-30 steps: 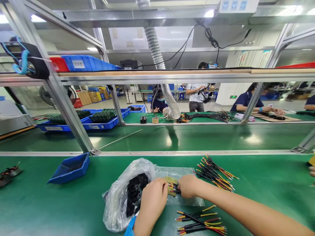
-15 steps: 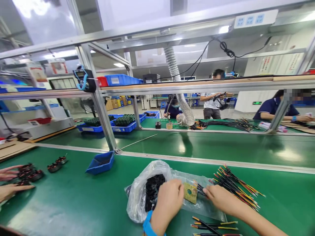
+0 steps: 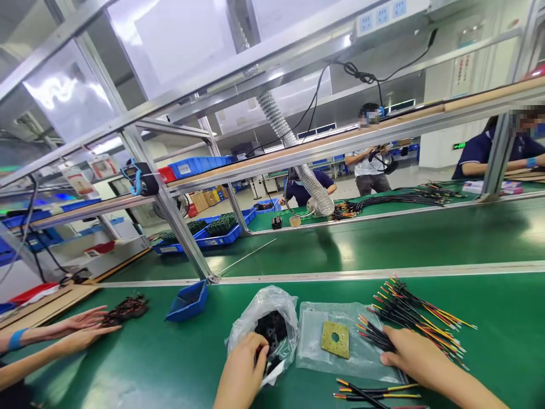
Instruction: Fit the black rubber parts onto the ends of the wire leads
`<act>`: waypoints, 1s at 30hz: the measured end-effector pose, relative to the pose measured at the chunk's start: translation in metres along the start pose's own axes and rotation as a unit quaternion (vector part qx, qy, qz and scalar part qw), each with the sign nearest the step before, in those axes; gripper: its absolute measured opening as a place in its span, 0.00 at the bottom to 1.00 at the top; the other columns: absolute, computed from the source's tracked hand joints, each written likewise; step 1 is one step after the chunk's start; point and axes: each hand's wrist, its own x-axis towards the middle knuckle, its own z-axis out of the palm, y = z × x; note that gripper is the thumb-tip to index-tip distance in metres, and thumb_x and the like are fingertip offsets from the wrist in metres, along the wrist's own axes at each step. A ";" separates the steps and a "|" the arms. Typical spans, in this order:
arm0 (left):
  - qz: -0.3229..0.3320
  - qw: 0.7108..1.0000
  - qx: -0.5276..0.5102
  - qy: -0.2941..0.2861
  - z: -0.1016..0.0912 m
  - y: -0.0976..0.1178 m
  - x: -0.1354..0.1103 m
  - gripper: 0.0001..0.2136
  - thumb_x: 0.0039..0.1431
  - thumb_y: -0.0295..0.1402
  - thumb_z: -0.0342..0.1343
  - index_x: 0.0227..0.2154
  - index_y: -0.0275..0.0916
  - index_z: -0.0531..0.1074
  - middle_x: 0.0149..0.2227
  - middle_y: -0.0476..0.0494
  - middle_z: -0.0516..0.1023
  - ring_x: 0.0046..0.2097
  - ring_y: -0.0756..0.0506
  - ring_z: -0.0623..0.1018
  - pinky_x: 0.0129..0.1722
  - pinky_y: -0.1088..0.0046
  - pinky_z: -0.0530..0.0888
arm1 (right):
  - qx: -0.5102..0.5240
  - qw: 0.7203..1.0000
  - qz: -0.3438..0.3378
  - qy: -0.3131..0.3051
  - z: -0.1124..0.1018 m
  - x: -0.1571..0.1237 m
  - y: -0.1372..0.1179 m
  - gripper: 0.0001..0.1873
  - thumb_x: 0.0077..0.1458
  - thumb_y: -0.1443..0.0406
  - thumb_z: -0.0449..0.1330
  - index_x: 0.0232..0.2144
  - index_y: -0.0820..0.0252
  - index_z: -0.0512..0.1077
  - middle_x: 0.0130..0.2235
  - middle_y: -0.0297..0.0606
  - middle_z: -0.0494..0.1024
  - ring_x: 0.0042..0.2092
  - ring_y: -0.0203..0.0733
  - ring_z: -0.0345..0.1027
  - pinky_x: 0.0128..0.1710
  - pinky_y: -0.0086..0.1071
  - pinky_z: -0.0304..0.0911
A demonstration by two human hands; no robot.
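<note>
My left hand is at the mouth of a clear plastic bag full of small black plastic parts. Its thumb and fingers curl together over the parts; whatever lies between the fingertips is hidden. A bundle of black cables with red, yellow and orange ends is gripped in my right hand. Left of that hand, a yellowish square sponge with a round hole lies on a flat clear plastic bag.
More cables are heaped at the right, and several lie near the front. A blue bin stands left of the filled bag. At far left, a co-worker's hands touch dark motor-like parts. A metal post rises behind.
My left hand has moved from beside the sponge back to the bag of black parts. My right hand has drawn the cables rightward, away from the sponge. The camera view has tilted.
</note>
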 end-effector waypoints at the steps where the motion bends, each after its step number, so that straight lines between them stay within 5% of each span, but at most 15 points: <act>1: 0.000 1.000 0.004 -0.005 0.002 -0.005 0.001 0.13 0.65 0.30 0.43 0.36 0.39 0.75 0.41 0.37 0.81 0.44 0.38 0.79 0.46 0.61 0.73 | 0.008 1.000 0.005 -0.006 -0.001 0.000 0.003 0.18 0.55 0.67 0.59 0.49 0.64 0.75 0.46 0.54 0.81 0.49 0.64 0.75 0.46 0.45 0.66; 5: 0.008 0.999 0.028 -0.043 -0.004 -0.009 0.009 0.17 0.59 0.28 0.48 0.50 0.34 0.73 0.57 0.30 0.74 0.58 0.35 0.73 0.58 0.57 0.67 | 0.052 0.999 0.014 -0.010 0.001 0.003 0.014 0.14 0.56 0.65 0.59 0.44 0.61 0.77 0.45 0.53 0.81 0.47 0.62 0.76 0.44 0.44 0.67; 8: 0.020 0.998 0.037 -0.055 -0.026 -0.008 0.015 0.15 0.59 0.30 0.49 0.46 0.39 0.75 0.51 0.33 0.78 0.54 0.35 0.76 0.54 0.58 0.69 | 0.074 0.997 0.013 0.000 0.007 0.004 0.016 0.14 0.56 0.65 0.60 0.44 0.60 0.77 0.44 0.51 0.82 0.47 0.62 0.76 0.43 0.44 0.66; 10: -0.051 0.998 0.042 -0.007 -0.041 -0.015 0.018 0.15 0.59 0.40 0.51 0.44 0.38 0.74 0.48 0.30 0.79 0.51 0.29 0.76 0.51 0.52 0.69 | 0.069 0.997 0.018 0.003 0.008 0.003 0.014 0.15 0.56 0.65 0.60 0.45 0.61 0.77 0.45 0.52 0.81 0.47 0.63 0.76 0.43 0.44 0.66; 13: -0.182 0.983 -0.019 0.016 -0.045 -0.038 0.020 0.27 0.44 0.46 0.62 0.44 0.32 0.73 0.47 0.21 0.78 0.49 0.20 0.76 0.48 0.42 0.68 | 0.046 0.999 0.020 0.004 0.004 -0.001 0.007 0.16 0.58 0.66 0.59 0.48 0.63 0.76 0.46 0.53 0.81 0.49 0.63 0.75 0.44 0.45 0.67; 17: -0.151 0.980 -0.132 0.008 -0.034 -0.061 0.031 0.19 0.43 0.38 0.56 0.40 0.38 0.75 0.44 0.35 0.82 0.50 0.33 0.78 0.50 0.62 0.72 | 0.034 0.999 0.001 0.002 0.000 -0.005 0.002 0.15 0.60 0.67 0.57 0.48 0.63 0.75 0.46 0.53 0.81 0.49 0.62 0.75 0.45 0.45 0.67; 22: -0.130 0.966 -0.203 0.090 -0.048 -0.046 0.052 0.16 0.52 0.42 0.50 0.38 0.38 0.71 0.37 0.40 0.78 0.42 0.36 0.77 0.44 0.62 0.72 | 0.038 0.999 -0.015 0.017 0.009 -0.005 0.006 0.17 0.60 0.68 0.56 0.50 0.65 0.74 0.47 0.55 0.81 0.49 0.64 0.75 0.46 0.48 0.67; 26: -0.111 0.957 -0.267 0.036 -0.059 -0.037 0.052 0.17 0.47 0.45 0.62 0.37 0.40 0.75 0.32 0.46 0.78 0.36 0.40 0.76 0.39 0.66 0.72 | 0.033 0.999 -0.021 0.027 0.014 -0.004 0.004 0.16 0.60 0.68 0.56 0.49 0.65 0.74 0.46 0.55 0.81 0.49 0.64 0.75 0.45 0.47 0.67; 30: -0.167 0.936 -0.308 0.024 -0.053 -0.059 0.040 0.23 0.48 0.54 0.57 0.35 0.39 0.78 0.30 0.43 0.79 0.32 0.41 0.77 0.33 0.65 0.73 | 0.032 0.999 -0.017 0.035 0.013 -0.003 0.004 0.16 0.58 0.68 0.57 0.49 0.65 0.75 0.44 0.56 0.81 0.47 0.64 0.76 0.43 0.45 0.67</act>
